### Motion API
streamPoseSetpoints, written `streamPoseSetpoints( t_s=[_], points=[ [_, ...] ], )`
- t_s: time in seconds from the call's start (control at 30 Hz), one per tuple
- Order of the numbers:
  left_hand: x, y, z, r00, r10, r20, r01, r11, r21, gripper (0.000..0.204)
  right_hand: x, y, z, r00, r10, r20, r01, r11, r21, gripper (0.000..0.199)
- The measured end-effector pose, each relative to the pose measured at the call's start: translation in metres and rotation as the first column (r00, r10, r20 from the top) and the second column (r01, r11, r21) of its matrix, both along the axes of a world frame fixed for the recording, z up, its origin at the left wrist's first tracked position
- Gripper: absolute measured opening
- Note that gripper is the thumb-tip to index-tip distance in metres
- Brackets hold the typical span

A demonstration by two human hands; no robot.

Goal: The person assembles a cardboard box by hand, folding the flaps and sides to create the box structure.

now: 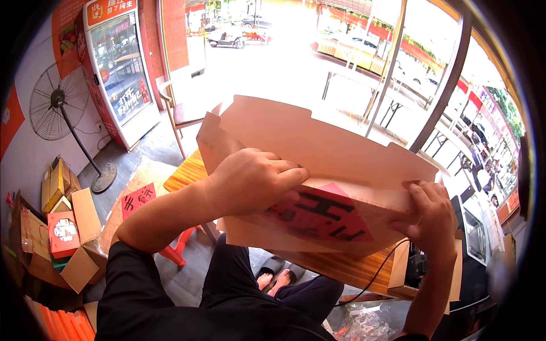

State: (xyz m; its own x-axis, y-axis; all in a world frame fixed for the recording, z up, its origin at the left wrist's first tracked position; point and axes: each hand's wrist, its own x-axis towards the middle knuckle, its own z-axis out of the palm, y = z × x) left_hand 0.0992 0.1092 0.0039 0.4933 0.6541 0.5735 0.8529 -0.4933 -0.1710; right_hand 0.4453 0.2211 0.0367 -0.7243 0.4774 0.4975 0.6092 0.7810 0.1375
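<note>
A large cardboard box [318,142] is tilted in front of me at the table's edge, one long flap standing up at its far side. A red diamond-shaped paper label [344,219] with black writing is on the side facing me. My left hand [256,179] is closed over the box's near upper edge, left of the middle, its fingers bent inward. At the right end my right hand [429,216] grips the corner, thumb on the near side and fingertips over the top edge. The inside of the box is mostly hidden. Beneath it shows a wooden table [324,267].
Left stand a fan [58,98], a drinks fridge [122,74] and a chair [185,111]. Open cartons [85,219] and a red-labelled cardboard piece [138,200] lie nearby. A smaller open box [455,273], a black cable [372,278] and plastic wrap [364,324] are at the right.
</note>
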Motion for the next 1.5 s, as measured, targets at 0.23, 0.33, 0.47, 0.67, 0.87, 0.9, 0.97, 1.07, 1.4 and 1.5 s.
streamPoseSetpoints(
  t_s=[0.23,0.33,0.47,0.67,0.87,0.9,0.97,1.07,1.4,1.5],
  points=[
    [-0.007,0.006,-0.005,0.997,-0.045,0.069,0.046,0.999,-0.013,0.043,0.009,0.0,0.004,0.994,-0.112,0.012,0.113,0.987,-0.116,0.074],
    [-0.012,0.006,-0.002,0.993,-0.075,0.091,0.073,0.997,0.016,0.046,0.014,-0.001,0.001,0.987,-0.161,0.014,0.161,0.974,-0.157,0.078],
    [-0.023,-0.004,0.008,0.995,0.045,0.083,-0.045,0.999,-0.002,0.053,0.013,0.0,-0.005,0.98,-0.191,0.057,0.198,0.968,-0.153,0.086],
    [-0.049,-0.018,0.003,0.982,0.179,0.066,-0.18,0.984,0.011,0.063,0.021,0.001,-0.009,0.984,-0.158,0.088,0.166,0.981,-0.097,0.077],
    [-0.052,-0.026,0.009,0.963,0.228,0.144,-0.226,0.974,-0.033,0.067,0.028,0.009,-0.011,0.978,-0.104,0.182,0.125,0.986,-0.11,0.065],
    [-0.05,-0.026,0.013,0.966,0.236,0.102,-0.234,0.972,-0.038,0.069,0.028,0.009,-0.012,0.978,-0.103,0.181,0.124,0.986,-0.11,0.062],
    [-0.046,-0.027,0.023,0.968,0.251,0.017,-0.25,0.967,-0.047,0.071,0.027,0.009,-0.015,0.981,-0.089,0.172,0.109,0.988,-0.111,0.058],
    [-0.05,-0.024,0.044,0.933,0.219,-0.287,-0.216,0.976,0.041,0.071,0.028,0.011,-0.017,0.982,-0.095,0.163,0.112,0.988,-0.102,0.053],
    [-0.075,-0.024,0.043,0.98,0.2,-0.008,-0.198,0.962,-0.19,0.074,0.024,0.012,-0.018,0.986,-0.076,0.146,0.089,0.992,-0.084,0.051],
    [-0.085,-0.023,0.037,0.975,0.215,0.047,-0.203,0.96,-0.194,0.074,0.021,0.002,-0.01,0.975,-0.139,0.174,0.16,0.981,-0.113,0.051]
  ],
)
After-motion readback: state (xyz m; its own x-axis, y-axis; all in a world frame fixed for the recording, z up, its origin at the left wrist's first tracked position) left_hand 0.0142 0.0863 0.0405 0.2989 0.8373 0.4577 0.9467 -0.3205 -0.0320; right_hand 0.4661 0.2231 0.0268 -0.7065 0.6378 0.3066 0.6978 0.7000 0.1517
